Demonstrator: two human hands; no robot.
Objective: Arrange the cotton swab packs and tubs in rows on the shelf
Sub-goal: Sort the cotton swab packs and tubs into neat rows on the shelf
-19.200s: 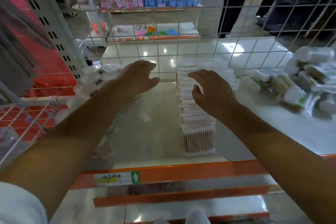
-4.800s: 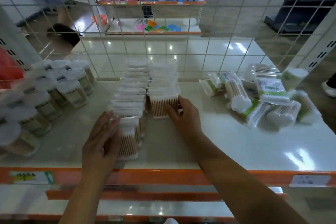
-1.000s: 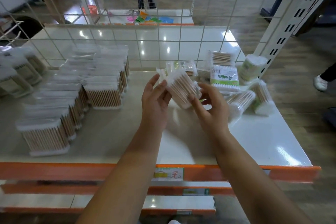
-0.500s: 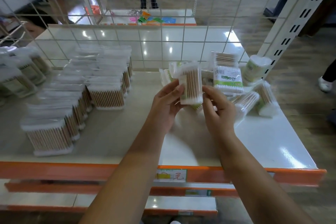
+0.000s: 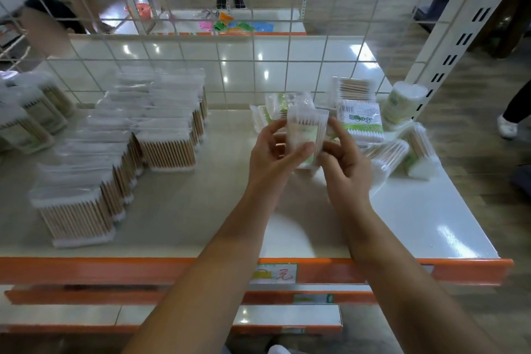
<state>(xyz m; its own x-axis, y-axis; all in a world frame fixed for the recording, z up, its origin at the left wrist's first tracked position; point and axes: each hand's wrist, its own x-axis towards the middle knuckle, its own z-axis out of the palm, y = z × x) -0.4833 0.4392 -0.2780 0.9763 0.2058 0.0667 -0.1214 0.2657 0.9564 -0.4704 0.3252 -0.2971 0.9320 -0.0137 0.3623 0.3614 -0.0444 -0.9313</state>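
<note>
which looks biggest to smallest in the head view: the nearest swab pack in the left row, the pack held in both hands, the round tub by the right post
1. nearest pack in the left row, nearness helps
2. and 3. held pack and round tub look alike

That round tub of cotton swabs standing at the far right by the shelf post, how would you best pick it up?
The round tub stands upright at the back right corner of the shelf, close to the post, with loose packs in front. Probably come from above and wrap fingers round its curved side wall near the top, where nothing crowds it.
</note>
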